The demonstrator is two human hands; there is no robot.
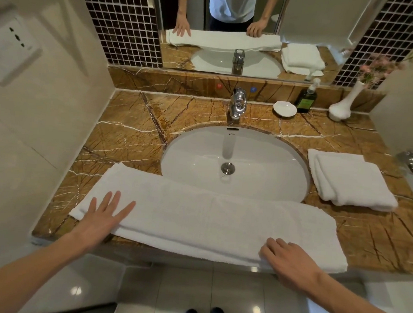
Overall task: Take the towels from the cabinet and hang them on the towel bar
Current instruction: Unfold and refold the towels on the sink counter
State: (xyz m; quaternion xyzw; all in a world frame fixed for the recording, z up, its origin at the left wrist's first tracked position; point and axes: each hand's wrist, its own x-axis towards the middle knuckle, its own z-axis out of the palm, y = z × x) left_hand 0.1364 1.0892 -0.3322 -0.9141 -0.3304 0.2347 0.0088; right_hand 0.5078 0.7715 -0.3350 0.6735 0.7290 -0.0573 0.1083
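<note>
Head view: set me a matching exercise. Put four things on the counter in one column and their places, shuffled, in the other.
1. long towel
2. folded towel
3. bottle
4. vase

A. right of the sink, untouched
B. back right, holding pink flowers
C. along the counter's front edge, under the left hand and right hand
D. between the dish and the vase

Pairs: 1-C, 2-A, 3-D, 4-B
</note>
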